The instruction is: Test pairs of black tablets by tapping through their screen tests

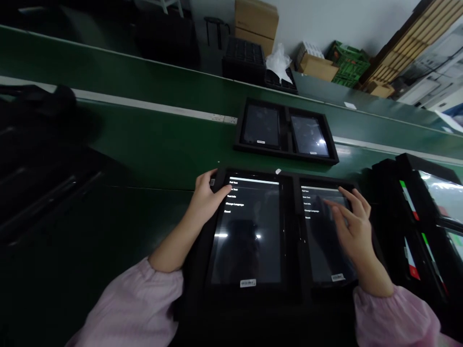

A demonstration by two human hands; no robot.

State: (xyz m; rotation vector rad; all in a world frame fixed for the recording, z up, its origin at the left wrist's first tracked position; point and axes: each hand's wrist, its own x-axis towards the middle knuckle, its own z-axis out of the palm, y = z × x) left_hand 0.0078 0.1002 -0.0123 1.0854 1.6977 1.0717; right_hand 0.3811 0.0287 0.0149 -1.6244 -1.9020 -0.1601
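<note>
Two dark tablets lie side by side in a black tray (291, 294) in front of me, both showing a white text menu. My left hand (206, 200) grips the top left corner of the left tablet (248, 231), thumb on the screen near the menu. My right hand (352, 224) hovers open over the right tablet (321, 231), fingers spread, fingertips touching or just above the menu lines.
A second black tray (287, 152) with two dark tablets sits farther back on the green conveyor belt (152, 140). More trays with lit screens (430, 212) stack at the right. Black trays, cardboard boxes (255, 21) and green crates (349, 62) stand behind the belt.
</note>
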